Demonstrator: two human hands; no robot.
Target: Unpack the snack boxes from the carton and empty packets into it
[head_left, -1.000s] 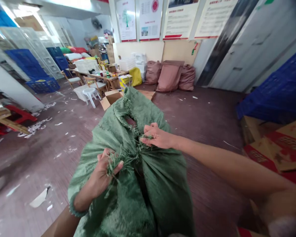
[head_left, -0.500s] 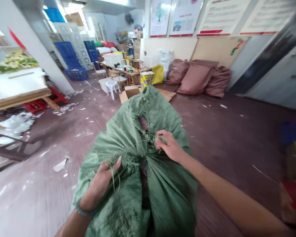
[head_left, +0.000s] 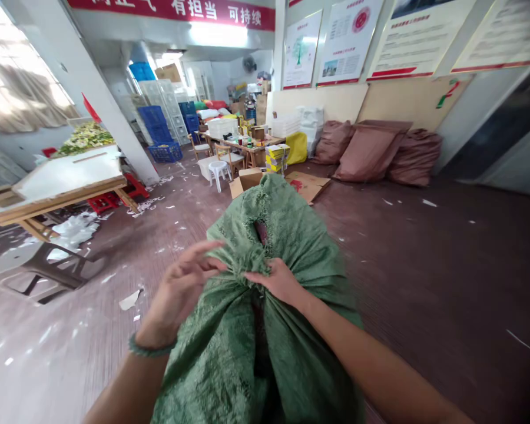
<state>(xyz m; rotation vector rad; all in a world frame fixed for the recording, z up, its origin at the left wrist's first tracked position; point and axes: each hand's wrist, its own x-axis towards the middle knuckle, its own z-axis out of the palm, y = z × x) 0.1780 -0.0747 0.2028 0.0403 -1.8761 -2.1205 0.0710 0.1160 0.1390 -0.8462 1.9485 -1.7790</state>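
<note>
A large green woven sack (head_left: 300, 235) stands upright right in front of me, its frayed top edges gathered into a bunch at the middle. Dark gaps above and below the bunch show some reddish contents. My right hand (head_left: 280, 281) is closed on the gathered, frayed sack cloth, with thumb and fingers pinching it. Just left of the bunch is my left hand (head_left: 183, 288), a little blurred, its fingers apart and their tips close to the cloth. Whether those tips touch it, or hold a thin strand, I cannot make out.
Behind the sack lies an opened cardboard box (head_left: 307, 184). Brown sacks (head_left: 371, 153) lean against the wall. A grey stool (head_left: 39, 265) and a wooden table (head_left: 70, 176) stand to the left, a white stool (head_left: 219, 172) farther back. Paper scraps litter the floor.
My hands were apart, each gripping frayed strands. Now my right hand has moved left and down onto the bunch, and my left hand has risen with its fingers loosened. The view has tilted up.
</note>
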